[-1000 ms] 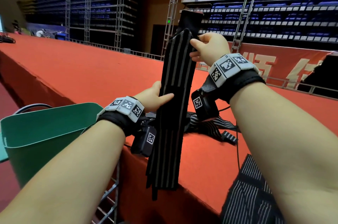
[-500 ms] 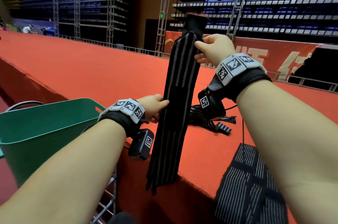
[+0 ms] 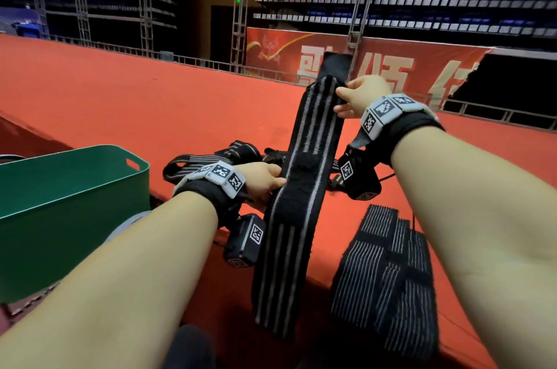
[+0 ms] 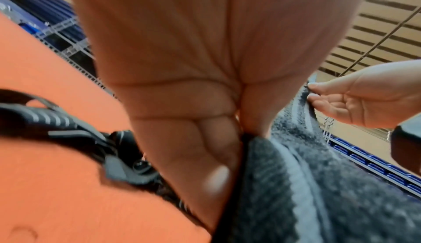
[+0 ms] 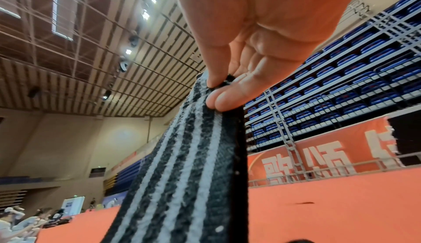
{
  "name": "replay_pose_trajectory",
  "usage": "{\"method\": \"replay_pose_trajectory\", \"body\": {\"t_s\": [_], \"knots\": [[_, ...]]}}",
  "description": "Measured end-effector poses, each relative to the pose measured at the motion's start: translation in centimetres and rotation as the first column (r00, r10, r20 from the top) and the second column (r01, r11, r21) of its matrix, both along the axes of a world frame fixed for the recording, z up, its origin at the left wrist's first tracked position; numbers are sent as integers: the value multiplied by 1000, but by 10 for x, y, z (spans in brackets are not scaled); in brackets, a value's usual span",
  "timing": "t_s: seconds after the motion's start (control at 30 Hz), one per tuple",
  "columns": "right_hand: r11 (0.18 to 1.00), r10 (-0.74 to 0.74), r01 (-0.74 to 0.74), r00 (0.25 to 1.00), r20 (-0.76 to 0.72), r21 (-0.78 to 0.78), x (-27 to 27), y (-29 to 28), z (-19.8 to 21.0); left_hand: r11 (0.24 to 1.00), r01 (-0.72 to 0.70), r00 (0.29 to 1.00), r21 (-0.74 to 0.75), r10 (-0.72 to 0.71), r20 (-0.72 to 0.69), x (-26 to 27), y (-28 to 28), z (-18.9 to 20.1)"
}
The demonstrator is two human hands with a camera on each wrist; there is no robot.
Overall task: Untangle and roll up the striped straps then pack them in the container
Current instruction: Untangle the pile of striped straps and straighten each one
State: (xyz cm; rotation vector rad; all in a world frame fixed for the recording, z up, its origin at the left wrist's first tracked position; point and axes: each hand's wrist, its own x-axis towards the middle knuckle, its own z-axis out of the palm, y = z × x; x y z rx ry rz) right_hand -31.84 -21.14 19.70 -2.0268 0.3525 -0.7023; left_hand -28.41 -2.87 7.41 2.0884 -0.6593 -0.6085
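Observation:
I hold a long black strap with grey stripes stretched upright over the red platform's front edge. My right hand pinches its upper end between thumb and fingers. My left hand grips its left edge at mid-length, and its fingers curl against the fuzzy strap. The strap's lower end hangs below the edge. A tangle of further striped straps lies on the platform behind my left hand. The green container stands to the left, below the platform's edge.
A flat pile of finely striped black bands lies on the red platform near my right forearm. Railings, a red banner and blue seating rows stand beyond the platform's far edge.
Both hands and the strap have come lower, and the view has tilted down. My left hand has slid down along the strap. The tangle behind now shows more.

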Motion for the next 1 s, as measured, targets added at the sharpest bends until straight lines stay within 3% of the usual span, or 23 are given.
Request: {"method": "replay_pose_trajectory", "body": {"t_s": [0.1, 0.37, 0.47, 0.63, 1.0], "knots": [[998, -46, 48, 997, -66, 39, -1, -25, -19, 997, 68, 993, -27, -70, -98, -5, -21, -15], [989, -121, 137, 968, -218, 59, 6, -107, -81, 992, 116, 973, -44, -122, -196, -6, -91, -61], [983, -148, 171, 955, -256, 69, 10, -135, -96, 993, 112, 980, -31, -115, -161, 5, -114, -70], [943, -182, 245, 946, -270, 225, 23, -162, -115, 991, 134, 986, 20, -131, -102, 28, -145, -81], [938, -216, 299, 900, -378, 177, 45, -205, -179, 946, 221, 974, 235, -226, -7, 63, -190, -111]]}}
